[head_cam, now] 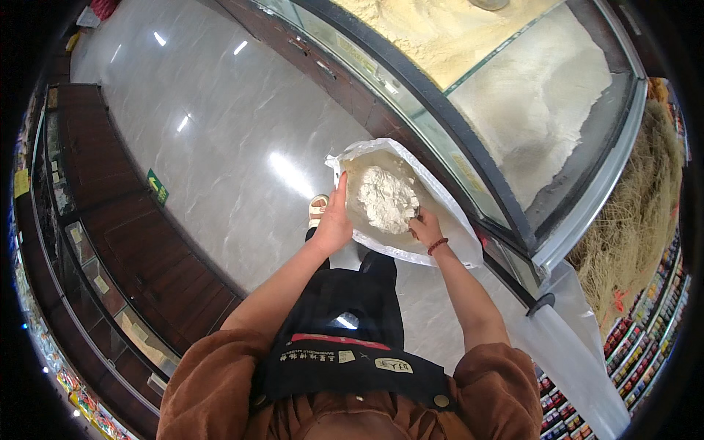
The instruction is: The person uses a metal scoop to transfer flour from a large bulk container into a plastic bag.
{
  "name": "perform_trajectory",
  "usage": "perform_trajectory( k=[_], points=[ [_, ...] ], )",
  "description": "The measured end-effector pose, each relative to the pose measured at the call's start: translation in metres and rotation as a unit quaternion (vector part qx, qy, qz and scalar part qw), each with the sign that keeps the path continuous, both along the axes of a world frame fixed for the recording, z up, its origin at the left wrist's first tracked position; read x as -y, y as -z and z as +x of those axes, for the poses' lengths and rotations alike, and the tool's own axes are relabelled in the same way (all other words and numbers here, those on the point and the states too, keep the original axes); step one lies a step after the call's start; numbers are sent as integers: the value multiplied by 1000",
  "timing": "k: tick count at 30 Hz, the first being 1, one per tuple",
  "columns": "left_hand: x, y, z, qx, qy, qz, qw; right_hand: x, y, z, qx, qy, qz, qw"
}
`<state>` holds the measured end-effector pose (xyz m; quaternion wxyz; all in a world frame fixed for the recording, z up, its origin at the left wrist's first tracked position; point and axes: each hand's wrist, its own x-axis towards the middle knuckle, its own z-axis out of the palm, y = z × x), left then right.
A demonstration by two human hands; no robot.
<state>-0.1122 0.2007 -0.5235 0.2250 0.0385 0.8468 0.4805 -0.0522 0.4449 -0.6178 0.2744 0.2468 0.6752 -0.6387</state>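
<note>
A white woven sack (456,220) stands open in front of me, with pale flour (388,201) heaped inside it. My left hand (334,217) is at the sack's left edge, fingers extended along its inner wall and the thumb side hidden in part. My right hand (425,226), with a red bead bracelet at the wrist, is inside the mouth of the sack at the flour's right edge. Its fingers are curled around a small, mostly hidden metal thing, perhaps the handle of a scoop.
A glass-walled bin (478,181) holds yellowish meal (418,38) and white flour (539,99) behind a glass divider. Dried noodle-like strands (632,203) and a plastic bag roll (577,363) are at right. Dark wooden cabinets (137,220) line the left side, beyond the grey floor (220,137).
</note>
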Motion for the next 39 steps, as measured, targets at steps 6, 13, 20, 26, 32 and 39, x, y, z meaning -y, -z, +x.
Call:
perform_trajectory(
  k=[6, 13, 20, 26, 32, 39],
  points=[
    [0, -4, 1, -2, -9, -3, 1000, -20, -29, 5, -37, 12, 45, 998],
    [0, -1, 4, 2, -16, 1, 1000, -24, -69, -2, -27, 14, 71, 997],
    [5, -5, 3, 36, -17, -15, 999, -14, -111, 0, -18, 22, 63, 998],
    [5, -1, 3, 23, 6, -31, 999, -5, -171, 7, -32, 46, 41, 998],
    [6, 0, 1, 34, 20, -2, 999, 2, -256, 2, -15, 106, -27, 994],
    [11, 4, 1, 32, 21, -6, 999, -14, -331, -26, -42, 256, -39, 965]
  ],
)
